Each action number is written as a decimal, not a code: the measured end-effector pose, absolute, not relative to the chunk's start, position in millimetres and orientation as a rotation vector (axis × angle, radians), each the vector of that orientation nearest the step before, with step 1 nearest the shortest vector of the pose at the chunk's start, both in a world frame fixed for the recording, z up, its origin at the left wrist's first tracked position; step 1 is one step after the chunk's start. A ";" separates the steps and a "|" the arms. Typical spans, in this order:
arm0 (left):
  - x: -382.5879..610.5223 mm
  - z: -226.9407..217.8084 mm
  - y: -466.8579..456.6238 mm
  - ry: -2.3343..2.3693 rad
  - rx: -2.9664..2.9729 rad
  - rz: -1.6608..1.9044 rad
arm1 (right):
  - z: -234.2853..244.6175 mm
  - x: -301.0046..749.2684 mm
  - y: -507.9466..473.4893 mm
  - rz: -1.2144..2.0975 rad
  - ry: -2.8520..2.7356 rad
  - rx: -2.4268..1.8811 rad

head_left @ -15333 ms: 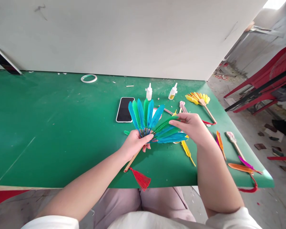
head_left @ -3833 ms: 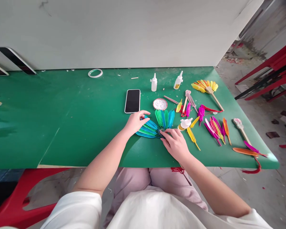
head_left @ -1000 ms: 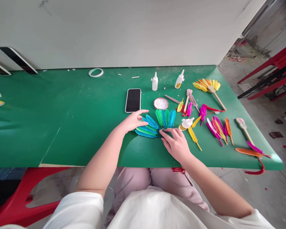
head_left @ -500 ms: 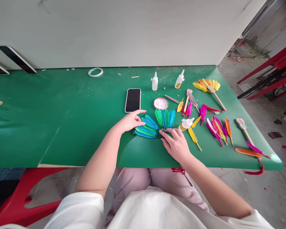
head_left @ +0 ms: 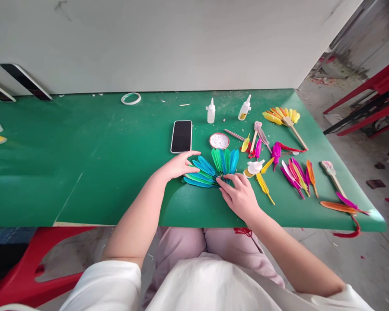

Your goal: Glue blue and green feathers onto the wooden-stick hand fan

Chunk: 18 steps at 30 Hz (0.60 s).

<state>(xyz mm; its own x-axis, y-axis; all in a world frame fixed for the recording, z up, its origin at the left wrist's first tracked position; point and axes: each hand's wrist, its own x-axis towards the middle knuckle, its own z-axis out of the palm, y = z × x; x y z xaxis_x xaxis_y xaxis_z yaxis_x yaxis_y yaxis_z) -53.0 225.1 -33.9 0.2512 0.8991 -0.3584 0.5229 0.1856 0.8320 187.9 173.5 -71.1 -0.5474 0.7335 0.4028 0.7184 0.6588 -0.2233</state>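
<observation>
A fan of blue and green feathers point(head_left: 210, 169) lies flat on the green table point(head_left: 94, 164). My left hand point(head_left: 178, 165) rests on the fan's left feathers with fingers stretched out. My right hand point(head_left: 240, 195) presses flat on the base where the feathers meet, covering the handle. A small glue bottle point(head_left: 253, 167) lies on its side just right of the fan.
A phone point(head_left: 181, 136) lies behind the fan, beside a round dish point(head_left: 219, 141) and two upright glue bottles point(head_left: 210, 111). Loose pink, yellow and orange feathers point(head_left: 294, 172) and a yellow-orange fan point(head_left: 283, 119) lie to the right. A tape ring point(head_left: 131, 99) sits near the wall. Red chairs stand at right.
The hands stay on the fan; my left fingers shifted slightly over the left feathers. Earlier, the fan was held up in both hands; it now lies on the table.
</observation>
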 end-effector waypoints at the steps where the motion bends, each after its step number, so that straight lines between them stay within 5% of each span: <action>1: -53.0 -34.7 225.3 1.409 1.478 0.450 | -70.9 187.9 173.5 0.038 -2.415 -1.132; 18: -51.3 -39.0 226.3 1.418 1.563 0.445 | -68.7 185.4 172.2 -0.015 -2.464 -1.156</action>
